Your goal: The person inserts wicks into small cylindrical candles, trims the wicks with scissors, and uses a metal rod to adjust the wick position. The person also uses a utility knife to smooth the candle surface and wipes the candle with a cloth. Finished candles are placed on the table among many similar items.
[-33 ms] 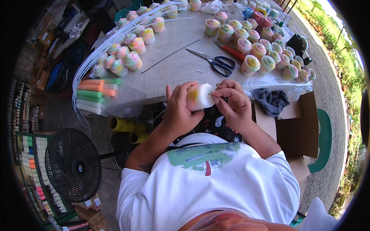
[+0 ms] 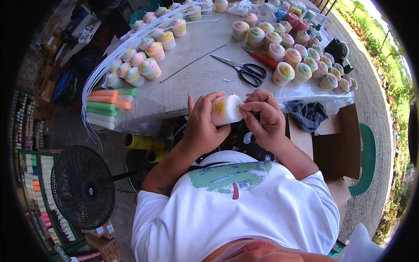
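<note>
Tilted on its side above the table's near edge is a candle (image 2: pixel 221 110), white with yellow and pink swirls. My left hand (image 2: pixel 204 117) wraps round its coloured side, thumb below and fingers above. The candle's flat white end faces right. At the middle of that end, the thumb and forefinger of my right hand (image 2: pixel 264 114) are pinched together. Whatever they pinch is too small to make out. Beyond my hands, dark-handled scissors (image 2: pixel 249 74) lie on the table (image 2: pixel 196 78) with the blades pointing up-left, close to a tiny white piece (image 2: pixel 226 80).
Swirled candles stand in groups at left (image 2: pixel 150 69) and right (image 2: pixel 283 74). Long white wicks (image 2: pixel 94 78) arch over the left edge by coloured sticks (image 2: pixel 102 99). A thin rod (image 2: pixel 193 63), red-handled tool (image 2: pixel 262 58), dark cloth (image 2: pixel 307 116), open carton (image 2: pixel 336 148) and fan (image 2: pixel 83 187) surround me.
</note>
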The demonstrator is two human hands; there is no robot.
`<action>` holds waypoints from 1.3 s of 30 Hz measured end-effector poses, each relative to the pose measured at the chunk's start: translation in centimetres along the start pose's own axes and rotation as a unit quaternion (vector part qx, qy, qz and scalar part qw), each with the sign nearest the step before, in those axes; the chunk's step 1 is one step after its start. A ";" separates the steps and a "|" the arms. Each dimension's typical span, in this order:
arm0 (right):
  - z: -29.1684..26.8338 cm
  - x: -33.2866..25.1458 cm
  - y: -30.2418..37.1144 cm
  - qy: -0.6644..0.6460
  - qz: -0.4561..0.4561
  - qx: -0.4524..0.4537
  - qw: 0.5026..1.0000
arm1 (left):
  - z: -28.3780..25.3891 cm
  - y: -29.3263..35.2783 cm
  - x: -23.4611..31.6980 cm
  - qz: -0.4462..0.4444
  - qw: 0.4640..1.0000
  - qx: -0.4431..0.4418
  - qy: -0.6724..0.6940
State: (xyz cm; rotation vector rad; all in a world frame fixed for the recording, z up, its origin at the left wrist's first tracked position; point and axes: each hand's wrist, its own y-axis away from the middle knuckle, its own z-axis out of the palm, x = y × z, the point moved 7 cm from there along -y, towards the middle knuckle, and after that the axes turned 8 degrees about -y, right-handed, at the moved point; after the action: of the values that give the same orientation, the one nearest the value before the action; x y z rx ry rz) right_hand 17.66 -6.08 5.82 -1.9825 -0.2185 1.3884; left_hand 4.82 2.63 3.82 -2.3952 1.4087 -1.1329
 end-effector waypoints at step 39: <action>-0.2 -2.2 -1.4 0.085 -0.118 -0.042 0.988 | -2.3 -0.5 1.6 0.072 0.994 0.079 0.034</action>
State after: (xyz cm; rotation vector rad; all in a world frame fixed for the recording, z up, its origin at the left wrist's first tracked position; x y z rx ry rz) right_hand 17.28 -6.26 8.46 -2.0553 -0.4248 1.0702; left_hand 4.05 2.18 6.50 -2.1305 1.4285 -1.2484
